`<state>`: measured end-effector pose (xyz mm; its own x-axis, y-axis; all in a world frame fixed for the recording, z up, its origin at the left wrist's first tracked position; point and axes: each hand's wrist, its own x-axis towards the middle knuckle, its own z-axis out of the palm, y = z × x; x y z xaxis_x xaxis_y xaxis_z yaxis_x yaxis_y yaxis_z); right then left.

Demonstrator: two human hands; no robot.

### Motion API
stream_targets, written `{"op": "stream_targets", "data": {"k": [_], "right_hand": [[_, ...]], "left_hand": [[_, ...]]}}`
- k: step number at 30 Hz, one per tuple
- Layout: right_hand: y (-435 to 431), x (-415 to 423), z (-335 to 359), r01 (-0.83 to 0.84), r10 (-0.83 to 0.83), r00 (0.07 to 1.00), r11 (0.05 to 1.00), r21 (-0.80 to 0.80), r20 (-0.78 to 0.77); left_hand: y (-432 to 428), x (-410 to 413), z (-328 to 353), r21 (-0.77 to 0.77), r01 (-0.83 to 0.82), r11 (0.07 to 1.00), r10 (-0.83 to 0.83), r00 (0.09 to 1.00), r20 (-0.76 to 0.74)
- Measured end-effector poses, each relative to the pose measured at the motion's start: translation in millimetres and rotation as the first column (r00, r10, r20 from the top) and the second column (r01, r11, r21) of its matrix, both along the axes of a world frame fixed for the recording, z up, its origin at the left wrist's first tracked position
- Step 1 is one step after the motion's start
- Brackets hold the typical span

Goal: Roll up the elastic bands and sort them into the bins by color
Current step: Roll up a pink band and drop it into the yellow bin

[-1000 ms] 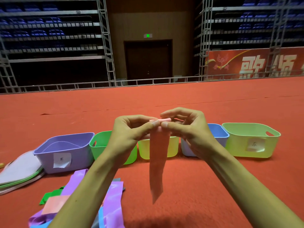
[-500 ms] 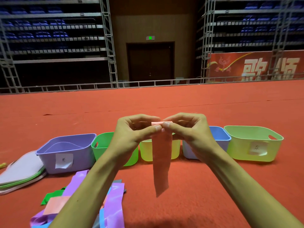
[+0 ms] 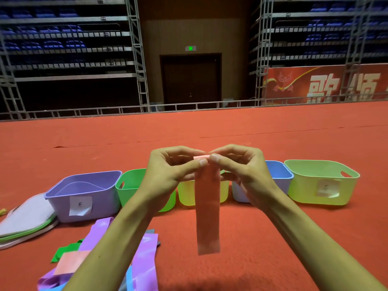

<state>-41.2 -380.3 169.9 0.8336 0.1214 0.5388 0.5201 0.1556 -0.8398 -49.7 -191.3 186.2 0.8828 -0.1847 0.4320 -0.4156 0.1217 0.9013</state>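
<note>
Left hand (image 3: 168, 173) and right hand (image 3: 243, 173) pinch the pink band (image 3: 207, 206) at its 12 o'clock end; any slack could unroll it.

Hall interior, dimly lit. A red carpet floor (image 3: 273, 127) fills the lower half, crossed by a thin seam (image 3: 252, 134) running left to right. Along its far edge stands a low metal rail (image 3: 197, 106). Centre back: a brown panelled wall (image 3: 189, 28) with a dark double door (image 3: 191, 80) and a green exit sign (image 3: 190, 48) above it. Either side: grey scaffolding (image 3: 136, 59) carrying tiers of blue seats (image 3: 52, 44). Right: a red banner (image 3: 325, 82) with large white characters, partly behind the scaffolding.
</note>
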Motion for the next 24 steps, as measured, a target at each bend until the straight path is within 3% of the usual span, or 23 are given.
{"op": "stream_targets", "data": {"k": [13,24], "right_hand": [[-0.1,1.4,-8.9,0.033,-0.036,0.996,0.999,0.035,0.087],[3.3,-2.2,-10.5,0.043,-0.043,0.999,0.999,-0.015,-0.002]], "left_hand": [[-1.1,-2.4,0.0,0.032,-0.001,0.999,0.003,0.998,-0.061],[1.7,-2.5,-2.4,-0.014,-0.049,0.999,0.049,0.998,-0.029]]}}
